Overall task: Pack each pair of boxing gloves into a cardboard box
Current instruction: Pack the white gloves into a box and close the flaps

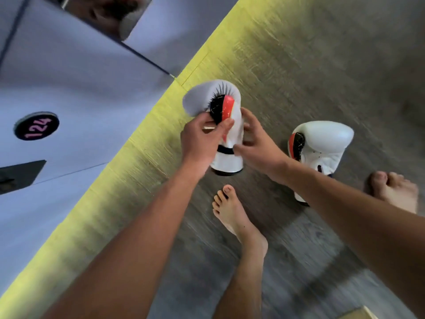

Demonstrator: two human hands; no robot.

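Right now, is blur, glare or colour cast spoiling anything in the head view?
Head view: motion blur streaks the floor and smears the reflective panel; a yellow glow tints the floor along the lockers; held glove and floor glove are readable, edges soft.
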